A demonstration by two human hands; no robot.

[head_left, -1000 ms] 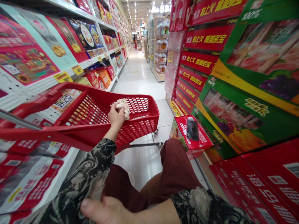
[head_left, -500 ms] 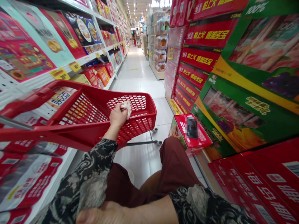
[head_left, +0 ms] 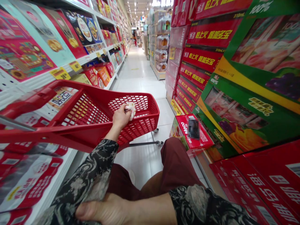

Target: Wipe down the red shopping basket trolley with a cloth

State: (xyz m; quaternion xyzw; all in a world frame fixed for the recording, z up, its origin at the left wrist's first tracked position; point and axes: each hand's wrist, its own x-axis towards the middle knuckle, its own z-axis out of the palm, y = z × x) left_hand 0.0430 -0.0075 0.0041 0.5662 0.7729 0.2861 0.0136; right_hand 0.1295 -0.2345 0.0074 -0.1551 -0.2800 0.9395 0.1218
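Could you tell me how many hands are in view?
2: the left hand holds a crumpled pale wad over the red shopping cart; the right hand is low in view, by the left sleeve. A distant shopper's may be hidden.

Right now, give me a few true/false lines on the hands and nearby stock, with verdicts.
1. Left hand holds a pale crumpled wad over the red cart. True.
2. Right hand grips the cart. False: it is low, against the left sleeve.
3. The red box sits inside the cart. False: it is outside the cart, beside the knee.
4. Green cartons are stacked on the right. True.
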